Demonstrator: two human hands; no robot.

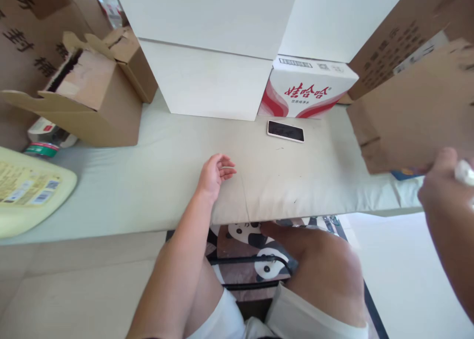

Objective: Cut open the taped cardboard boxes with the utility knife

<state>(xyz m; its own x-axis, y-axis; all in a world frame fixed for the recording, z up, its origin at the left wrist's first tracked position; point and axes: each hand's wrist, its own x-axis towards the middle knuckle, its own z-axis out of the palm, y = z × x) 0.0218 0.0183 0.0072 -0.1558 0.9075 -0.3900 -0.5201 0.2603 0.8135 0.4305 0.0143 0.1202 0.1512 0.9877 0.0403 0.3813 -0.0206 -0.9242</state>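
Far right: cardboard box (418, 102), lower edge at right fingers (445, 159).

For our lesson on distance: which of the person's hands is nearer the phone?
Left. The left hand is below-left of the phone; the right hand is farther off, below-right.

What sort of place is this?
Probably a home, perhaps a storage corner: a cardboard box and white-and-red carton on a pale surface, panda-print mat on the floor below.
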